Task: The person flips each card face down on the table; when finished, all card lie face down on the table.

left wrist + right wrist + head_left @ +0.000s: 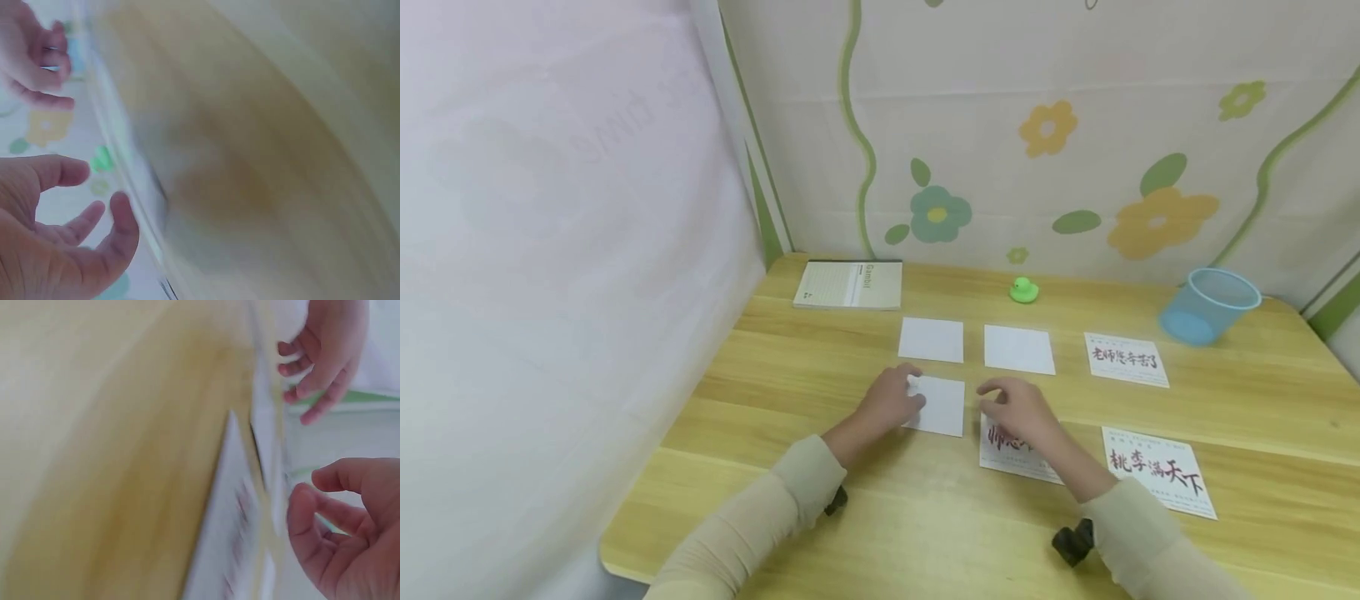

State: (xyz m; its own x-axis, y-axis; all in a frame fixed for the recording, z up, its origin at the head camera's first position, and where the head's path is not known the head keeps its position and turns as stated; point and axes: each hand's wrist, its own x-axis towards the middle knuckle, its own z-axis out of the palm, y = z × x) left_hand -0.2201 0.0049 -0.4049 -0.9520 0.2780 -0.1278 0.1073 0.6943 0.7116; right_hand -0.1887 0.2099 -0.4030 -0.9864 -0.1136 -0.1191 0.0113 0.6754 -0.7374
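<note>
My left hand [893, 397] hovers at the left edge of a blank white card [942, 407] in the front row. In the left wrist view its thumb and fingers [125, 226] are apart, with nothing between them. Over the back of a front-row card with red brush lettering [1011, 454] is my right hand [1017, 410], partly covering it. The right wrist view shows this hand's fingers [303, 519] bent, thumb near the fingertip, nothing held. Further right lies another lettered card [1159, 471]. Behind are two blank cards, a left one [931, 340] and a middle one [1019, 349], and a lettered card [1126, 360].
A notebook [848, 285] lies at the back left of the wooden table [925, 525]. A green toy duck [1023, 291] stands near the back edge, and a blue translucent bin [1208, 307] at the back right. Printed fabric [985, 125] hangs behind the table.
</note>
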